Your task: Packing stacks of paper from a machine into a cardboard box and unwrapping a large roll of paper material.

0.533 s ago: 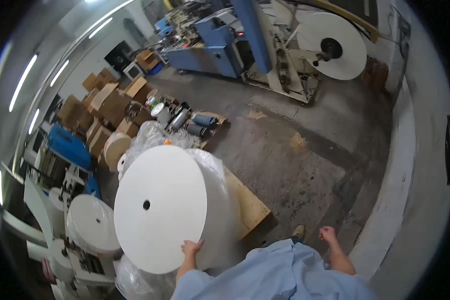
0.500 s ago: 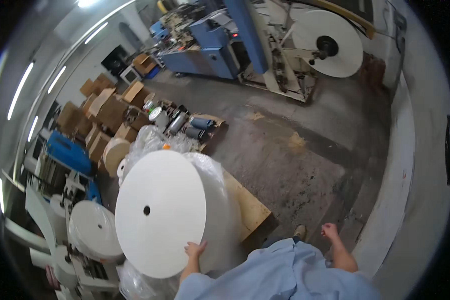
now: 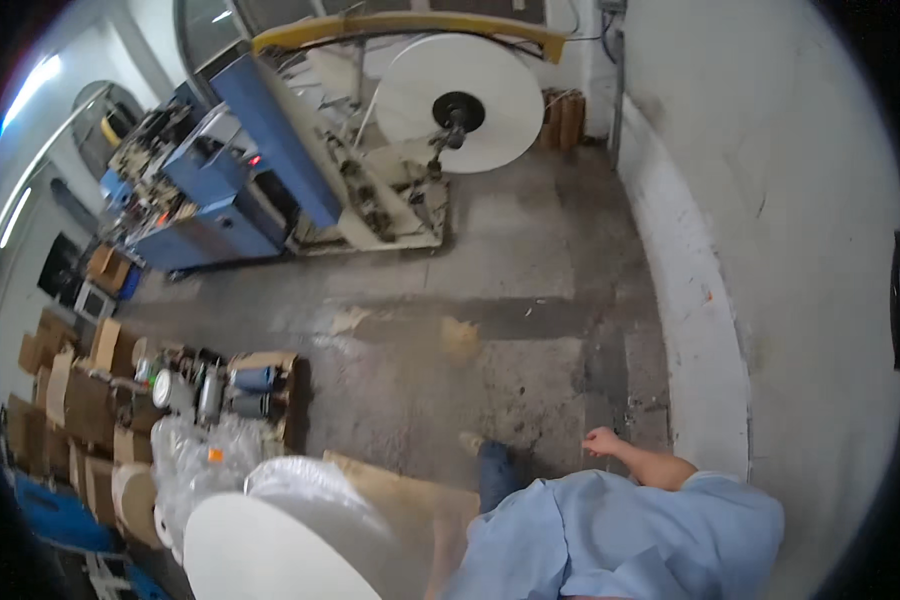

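My right hand (image 3: 600, 441) hangs over the floor beside my body, its fingers curled in and nothing seen in them. By my left side, a smeared patch of my left arm (image 3: 448, 535) shows next to a large white paper roll (image 3: 260, 550); the fingers cannot be made out. The roll's flat round face is cut off by the lower edge of the picture. Clear plastic wrap (image 3: 315, 485) covers part of its side, and a yellowish board (image 3: 400, 490) lies beside it.
Ahead stands a blue and cream machine (image 3: 220, 225) carrying a big white roll (image 3: 510, 100). Cardboard boxes (image 3: 90, 400) and a pallet with cans and cylinders (image 3: 290, 400) are at the left. A pale wall (image 3: 700, 330) runs along the right; the grey floor (image 3: 390, 400) stretches between.
The view has swung right toward the machine and wall. The paper roll has slid down and left in the picture. My left hand, earlier against the roll's edge, is now blurred; a foot has stepped forward.
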`<act>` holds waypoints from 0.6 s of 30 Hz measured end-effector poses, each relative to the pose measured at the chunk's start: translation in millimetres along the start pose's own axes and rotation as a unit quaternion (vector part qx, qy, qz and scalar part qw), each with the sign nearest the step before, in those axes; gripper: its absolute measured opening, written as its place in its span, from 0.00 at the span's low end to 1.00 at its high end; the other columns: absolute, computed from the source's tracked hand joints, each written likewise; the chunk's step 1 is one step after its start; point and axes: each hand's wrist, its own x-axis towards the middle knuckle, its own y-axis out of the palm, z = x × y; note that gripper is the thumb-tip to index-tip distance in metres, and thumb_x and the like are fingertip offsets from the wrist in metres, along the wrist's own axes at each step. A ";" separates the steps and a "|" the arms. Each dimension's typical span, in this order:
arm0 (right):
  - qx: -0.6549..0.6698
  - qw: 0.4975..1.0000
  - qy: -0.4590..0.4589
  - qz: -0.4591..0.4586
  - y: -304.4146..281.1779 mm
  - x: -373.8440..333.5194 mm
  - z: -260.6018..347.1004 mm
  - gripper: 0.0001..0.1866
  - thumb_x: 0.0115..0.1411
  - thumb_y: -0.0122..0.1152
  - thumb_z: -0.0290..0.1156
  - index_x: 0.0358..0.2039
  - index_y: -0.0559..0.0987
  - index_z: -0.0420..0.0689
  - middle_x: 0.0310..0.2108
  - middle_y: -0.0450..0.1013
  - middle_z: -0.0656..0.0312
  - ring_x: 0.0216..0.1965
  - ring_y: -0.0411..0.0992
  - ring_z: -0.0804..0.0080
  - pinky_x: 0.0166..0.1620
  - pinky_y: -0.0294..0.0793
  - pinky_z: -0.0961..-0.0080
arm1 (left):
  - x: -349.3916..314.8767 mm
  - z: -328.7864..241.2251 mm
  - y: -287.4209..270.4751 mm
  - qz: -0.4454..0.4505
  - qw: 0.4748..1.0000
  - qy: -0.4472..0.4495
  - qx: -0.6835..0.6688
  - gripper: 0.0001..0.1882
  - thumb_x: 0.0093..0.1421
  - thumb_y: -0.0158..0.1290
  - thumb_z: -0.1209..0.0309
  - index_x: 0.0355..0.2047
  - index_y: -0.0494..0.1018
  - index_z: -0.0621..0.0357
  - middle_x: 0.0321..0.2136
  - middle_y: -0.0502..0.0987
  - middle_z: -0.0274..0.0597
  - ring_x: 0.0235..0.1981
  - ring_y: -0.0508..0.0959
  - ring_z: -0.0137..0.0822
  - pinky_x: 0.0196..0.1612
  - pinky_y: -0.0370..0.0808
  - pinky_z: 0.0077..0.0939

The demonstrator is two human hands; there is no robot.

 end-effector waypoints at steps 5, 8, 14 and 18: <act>-0.018 0.999 0.040 -0.026 -34.4 26.8 49.0 0.13 0.58 0.62 0.37 0.33 0.82 0.40 0.24 0.79 0.59 0.21 0.77 0.74 0.25 0.77 0.75 | 133.7 -26.8 -76.0 0.109 0.978 -0.058 -0.166 0.16 0.60 0.55 0.64 0.45 0.77 0.60 0.30 0.80 0.42 0.31 0.79 0.43 0.35 0.74 0.34; 0.014 0.996 0.062 -0.055 -46.2 52.0 98.7 0.12 0.58 0.61 0.37 0.31 0.82 0.40 0.23 0.79 0.59 0.21 0.77 0.75 0.24 0.76 0.75 | 202.8 -33.3 -111.8 0.163 0.936 -0.133 -0.284 0.16 0.60 0.55 0.65 0.45 0.77 0.60 0.28 0.80 0.41 0.29 0.79 0.42 0.34 0.74 0.34; 0.109 0.990 0.013 -0.085 -23.9 127.0 200.0 0.13 0.57 0.61 0.39 0.31 0.81 0.42 0.20 0.77 0.61 0.19 0.74 0.74 0.23 0.73 0.71 | 337.0 -79.7 -155.5 -0.004 0.993 -0.097 -0.062 0.15 0.60 0.54 0.68 0.46 0.74 0.61 0.26 0.77 0.40 0.25 0.76 0.39 0.29 0.74 0.33; 0.116 0.992 0.009 -0.053 -13.5 169.4 249.7 0.14 0.58 0.61 0.40 0.35 0.81 0.42 0.22 0.77 0.60 0.19 0.74 0.75 0.23 0.73 0.72 | 372.1 -97.3 -168.5 0.018 0.982 0.035 -0.186 0.17 0.59 0.55 0.65 0.44 0.73 0.67 0.27 0.78 0.44 0.26 0.77 0.42 0.27 0.74 0.38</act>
